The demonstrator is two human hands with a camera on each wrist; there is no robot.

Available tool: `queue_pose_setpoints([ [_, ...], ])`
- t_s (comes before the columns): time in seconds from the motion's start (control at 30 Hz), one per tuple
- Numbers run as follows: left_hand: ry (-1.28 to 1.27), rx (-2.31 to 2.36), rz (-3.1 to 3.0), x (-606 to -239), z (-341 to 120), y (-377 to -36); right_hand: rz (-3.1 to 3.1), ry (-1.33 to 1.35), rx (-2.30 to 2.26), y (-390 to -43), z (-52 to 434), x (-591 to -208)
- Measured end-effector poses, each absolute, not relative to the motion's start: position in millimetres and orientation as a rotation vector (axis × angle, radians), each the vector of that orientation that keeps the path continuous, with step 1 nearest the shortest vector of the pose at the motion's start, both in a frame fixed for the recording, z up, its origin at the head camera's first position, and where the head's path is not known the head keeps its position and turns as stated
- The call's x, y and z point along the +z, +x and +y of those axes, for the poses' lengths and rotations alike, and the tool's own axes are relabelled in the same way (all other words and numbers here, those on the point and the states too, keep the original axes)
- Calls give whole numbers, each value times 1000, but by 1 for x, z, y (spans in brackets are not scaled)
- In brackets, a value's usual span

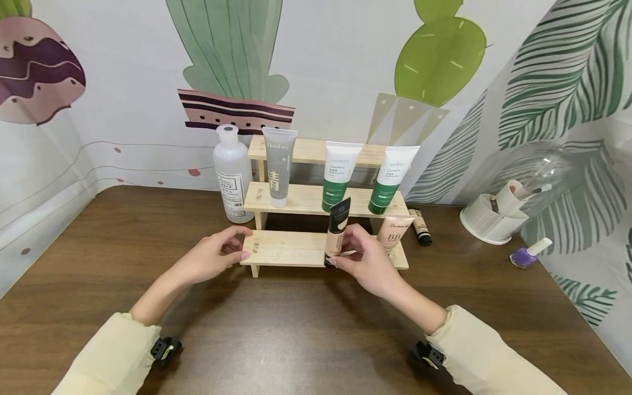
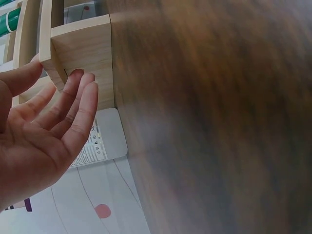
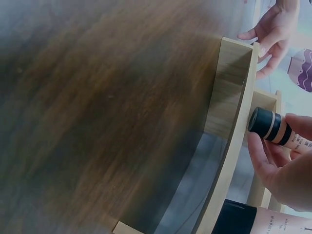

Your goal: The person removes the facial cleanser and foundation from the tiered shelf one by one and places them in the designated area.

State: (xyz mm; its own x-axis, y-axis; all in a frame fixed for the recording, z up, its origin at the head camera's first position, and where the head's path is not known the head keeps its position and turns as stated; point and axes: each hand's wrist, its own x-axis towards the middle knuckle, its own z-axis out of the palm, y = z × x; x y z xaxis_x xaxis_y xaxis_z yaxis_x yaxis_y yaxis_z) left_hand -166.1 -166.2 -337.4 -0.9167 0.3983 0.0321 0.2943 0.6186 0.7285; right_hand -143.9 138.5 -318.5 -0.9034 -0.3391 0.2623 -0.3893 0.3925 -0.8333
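On the lowest step of a three-step wooden display rack (image 1: 291, 249), my right hand (image 1: 371, 263) grips a small beige-and-black cosmetic tube (image 1: 337, 233). In the right wrist view the tube's black cap (image 3: 262, 122) is down, at the step's edge. My left hand (image 1: 209, 257) pinches the step's left end between thumb and index finger; its other fingers extend past the board (image 2: 80, 46). Right of the held tube, a pink BB cream tube (image 1: 395, 233) stands on the same step, partly behind my right hand. The middle step carries a grey tube (image 1: 279, 164) and two green-and-white tubes (image 1: 340, 173).
A clear, labelled bottle (image 1: 232, 175) stands left of the rack. To the right are a small beige tube lying down (image 1: 420, 226), a white holder (image 1: 486, 225) under a clear dome, and a purple nail polish bottle (image 1: 528, 255). A patterned cloth backs the brown table (image 1: 276, 334).
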Motion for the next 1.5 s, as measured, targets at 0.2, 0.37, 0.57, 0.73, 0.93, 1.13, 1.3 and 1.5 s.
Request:
queue_pose_setpoints([
  [0.2, 591, 1179, 2707, -337, -166, -166, -2608, 711, 1553, -137, 145, -317],
  [0.37, 600, 1199, 2700, -336, -166, -165, -2614, 740, 1559, -131, 151, -316],
  [0.57, 590, 1198, 2696, -336, -165, -165, -2624, 758, 1540, -123, 160, -317],
  [0.73, 601, 1201, 2695, -335, -165, -165, -2610, 807, 1500, -118, 175, -320],
  [0.93, 599, 1187, 2703, -336, -165, -165, -2622, 802, 1422, -114, 198, -320],
  [1.13, 591, 1181, 2704, -336, -165, -165, -2598, 817, 1450, -113, 224, -318],
  [1.3, 591, 1172, 2710, -336, -166, -165, -2594, 781, 1414, -112, 243, -315],
  [1.5, 599, 1175, 2714, -336, -167, -164, -2580, 697, 1367, -113, 269, -313],
])
